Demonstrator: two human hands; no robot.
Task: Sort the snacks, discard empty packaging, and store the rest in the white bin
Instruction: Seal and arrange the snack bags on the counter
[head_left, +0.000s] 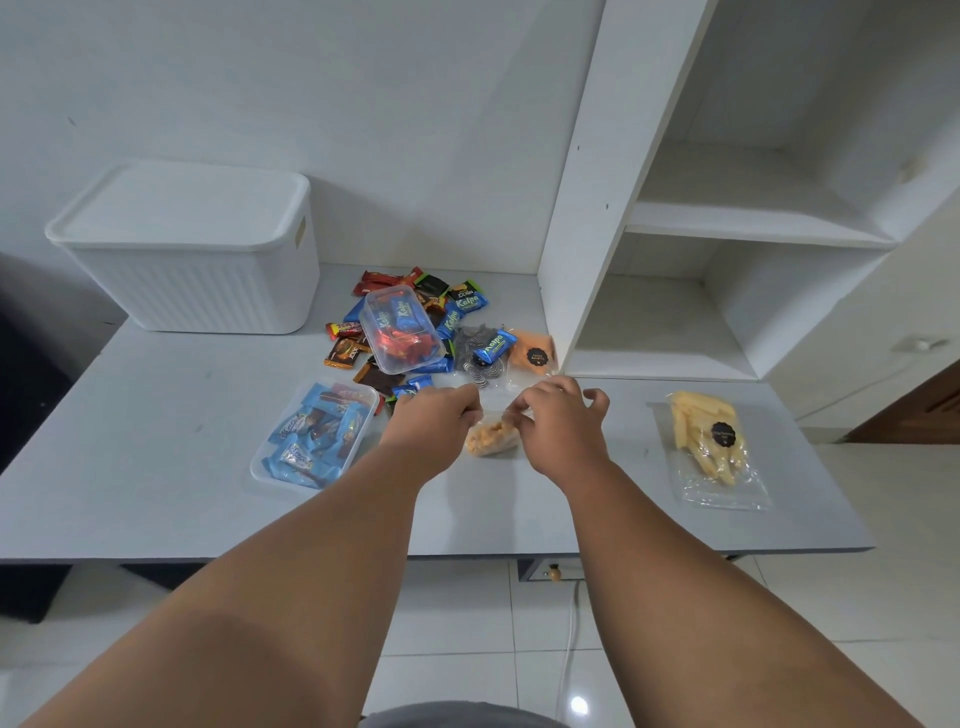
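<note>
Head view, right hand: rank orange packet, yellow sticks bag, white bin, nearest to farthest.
1. Orange packet, just beyond the right hand, which pinches the small snack bag.
2. Yellow sticks bag, off to its right.
3. White bin, far left at the back.

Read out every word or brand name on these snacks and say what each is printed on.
"Kalpa": blue wrappers at the back of the pile.
"Kalpa": blue wrapper on the dark cookie bag.
"Kalpa": wrappers inside the clear tub.
Unreadable: round black stickers on the orange bag and the yellow sticks bag; brown wrappers; light blue wrappers in the tray.
None visible: the small bag pinched by left hand and right hand.
</note>
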